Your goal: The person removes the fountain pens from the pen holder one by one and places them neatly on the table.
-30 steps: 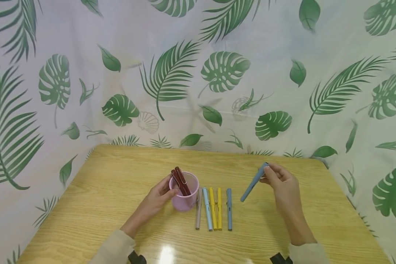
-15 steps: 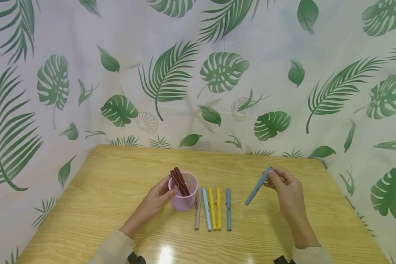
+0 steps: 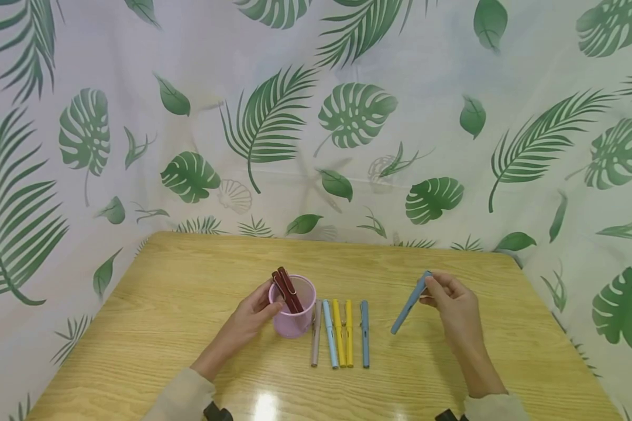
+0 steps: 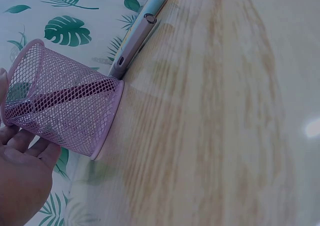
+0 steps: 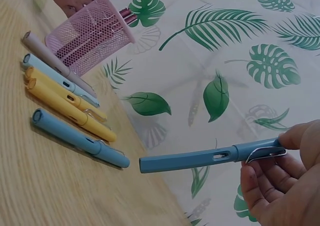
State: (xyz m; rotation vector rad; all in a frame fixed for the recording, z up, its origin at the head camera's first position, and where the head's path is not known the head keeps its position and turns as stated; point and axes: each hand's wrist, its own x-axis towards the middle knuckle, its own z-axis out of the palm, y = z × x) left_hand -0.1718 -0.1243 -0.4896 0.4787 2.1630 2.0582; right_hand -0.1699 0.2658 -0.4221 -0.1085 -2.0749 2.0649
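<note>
Over on the left, the person's left hand (image 3: 247, 320) grips one round pink mesh cup (image 3: 294, 327), thumb at the rim and fingers round its side. Two dark red pens (image 3: 288, 290) with silver clips stand in it, side by side, leaning toward the rim on the hand's side and poking out above it.

Next to the cup, five capped pens lie in a row on the yellowish wood-grain table (image 3: 189, 272), all pointing roughly the same way: one greyish-mauve pen (image 3: 316, 339) just beside the cup, one pale blue pen (image 3: 330, 336), two yellow pens (image 3: 350, 336) close together, and, after a small gap, one medium-blue pen (image 3: 366, 339). That makes eight pens counting the one in the air.

That last one, a second medium-blue pen (image 3: 409, 305) matching its neighbour in the row, is over on the right, pinched between the thumb and fingers of the right hand (image 3: 457, 307). The grip is at the cap end, by the silver clip; the long barrel sticks out past the fingertips, slanting down toward the row, its lower end apart from the others. Any lettering on the pens is too small for me to read.
</note>
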